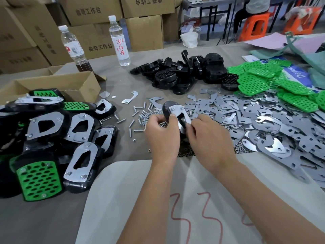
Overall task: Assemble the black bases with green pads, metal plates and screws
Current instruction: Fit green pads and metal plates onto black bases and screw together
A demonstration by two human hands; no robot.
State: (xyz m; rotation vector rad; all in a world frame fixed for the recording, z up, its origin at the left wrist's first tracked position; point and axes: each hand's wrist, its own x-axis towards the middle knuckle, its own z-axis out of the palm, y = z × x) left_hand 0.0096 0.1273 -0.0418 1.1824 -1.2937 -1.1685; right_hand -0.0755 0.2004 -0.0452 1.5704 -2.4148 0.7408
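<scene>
Left hand [161,132] gripping black base [167,107], held above mid-table [123,81]. Right hand [202,132] pinching lower end of metal plate [179,114] seated on base; two screws showing at plate's top. Loose screws [140,117] just left of hands; spare plates [263,117] toward right edge, green pads [263,80] at far right, finished units [52,138] along left edge. Risk: plate slipping off its holes if pinch loosens; small fastener dropping into the scattered hardware below.

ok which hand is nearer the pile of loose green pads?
Right. The right hand works at the held black base on the side toward the loose green pads, far right; the left hand grips the base on its far side.
</scene>
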